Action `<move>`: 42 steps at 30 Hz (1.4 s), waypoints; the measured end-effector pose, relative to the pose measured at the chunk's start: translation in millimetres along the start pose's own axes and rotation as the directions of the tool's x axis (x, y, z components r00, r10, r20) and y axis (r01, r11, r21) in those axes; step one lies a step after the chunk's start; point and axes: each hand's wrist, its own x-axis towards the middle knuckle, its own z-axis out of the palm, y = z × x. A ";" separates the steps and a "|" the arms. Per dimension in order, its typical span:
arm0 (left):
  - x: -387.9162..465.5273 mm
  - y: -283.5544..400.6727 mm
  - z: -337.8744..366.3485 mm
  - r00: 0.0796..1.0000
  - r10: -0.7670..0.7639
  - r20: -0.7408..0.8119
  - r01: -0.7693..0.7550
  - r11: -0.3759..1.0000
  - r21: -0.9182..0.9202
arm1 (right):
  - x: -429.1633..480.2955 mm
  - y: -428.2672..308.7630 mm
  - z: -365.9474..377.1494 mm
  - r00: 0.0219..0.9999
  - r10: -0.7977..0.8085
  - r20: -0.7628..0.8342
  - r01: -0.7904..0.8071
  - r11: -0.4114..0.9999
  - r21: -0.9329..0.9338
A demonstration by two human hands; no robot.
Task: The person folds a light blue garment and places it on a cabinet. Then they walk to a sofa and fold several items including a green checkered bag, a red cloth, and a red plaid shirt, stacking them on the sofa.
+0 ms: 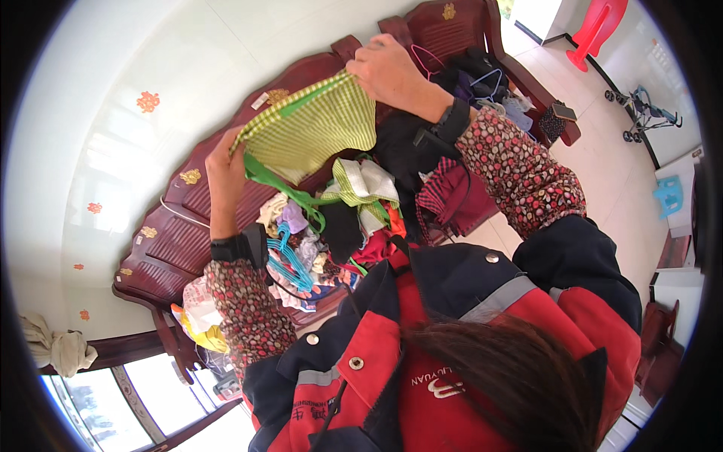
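Note:
A green-and-white checked cloth point(316, 124) with green trim is stretched between my hands above a wooden bench. My left hand point(226, 164) grips its left end, and my right hand point(390, 70) pinches its upper right edge. From the left end a green strap point(282, 189) hangs down to the pile below. Part of a similar checked and white cloth point(364, 183) lies crumpled on that pile. Beneath my hands are mixed clothes, among them a black piece point(342, 231) and a lilac piece point(292, 217). Several blue plastic hangers point(291, 263) rest on the heap.
The dark red wooden bench point(181, 226) runs along the tiled wall. Maroon clothing point(452, 198) and black garments point(395, 147) lie to the right, with a blue hanger point(491, 85) and a pink hanger point(423, 59) beyond. A phone-like object point(563, 112) sits on the armrest. A stroller point(644, 113) stands farther right.

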 end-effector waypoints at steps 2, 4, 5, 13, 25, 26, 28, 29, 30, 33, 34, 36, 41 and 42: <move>0.4 -8.7 11.6 1.000 -0.004 0.015 0.004 1.000 -0.016 | -9.8 0.3 3.0 1.000 0.006 -0.027 -0.007 0.999 -0.050; -5.2 -22.9 28.9 1.000 0.014 0.022 -0.012 0.997 -0.073 | -30.2 -4.9 8.8 1.000 0.027 0.005 -0.027 0.999 -0.021; -16.0 -30.8 40.3 0.998 0.031 0.063 -0.026 0.997 -0.072 | -46.8 -10.5 12.2 1.000 0.028 0.008 -0.028 1.000 0.003; -231.9 -82.9 142.6 0.734 -0.232 0.638 0.363 0.928 -0.080 | -266.7 -124.6 44.3 0.720 -0.104 0.686 -0.189 0.922 0.339; -423.1 -119.0 210.5 0.219 -0.335 0.917 0.666 0.738 0.111 | -424.1 -236.0 77.8 0.417 -0.273 0.867 -0.514 0.716 0.473; -424.5 -127.1 216.1 0.170 -0.362 0.917 0.719 0.682 0.135 | -425.2 -234.5 85.2 0.387 -0.260 0.884 -0.542 0.712 0.447; -416.6 -151.5 229.0 0.254 -0.358 0.899 0.703 0.707 0.083 | -422.2 -222.3 103.2 0.333 -0.251 0.909 -0.622 0.667 0.411; -408.0 -166.6 235.0 0.281 -0.355 0.891 0.688 0.722 0.071 | -418.5 -212.8 114.9 0.338 -0.197 0.920 -0.699 0.602 0.386; -394.2 -184.9 246.1 0.197 -0.379 0.904 0.683 0.714 0.150 | -413.6 -201.8 129.3 0.234 -0.196 0.952 -0.720 0.623 0.306; -346.5 -229.7 272.1 0.152 -0.448 0.881 0.790 0.591 0.164 | -399.8 -165.2 171.3 0.310 -0.077 0.948 -0.791 0.533 0.302; -330.5 -240.5 280.7 0.345 -0.412 0.843 0.636 0.763 0.113 | -396.8 -156.2 184.9 0.295 -0.032 0.955 -0.811 0.521 0.268; -302.2 -257.9 298.8 0.329 -0.483 0.812 0.695 0.705 0.138 | -395.8 -145.5 210.7 0.348 0.097 0.932 -0.867 0.411 0.281; -306.0 -253.5 332.0 0.513 -0.593 0.620 0.705 0.704 0.090 | -429.4 -164.3 232.3 0.185 0.522 0.833 -0.971 -0.034 0.237; -316.2 -249.6 335.6 0.494 -0.637 0.591 0.719 0.682 0.135 | -439.3 -179.3 228.6 0.169 0.564 0.809 -0.974 -0.033 0.226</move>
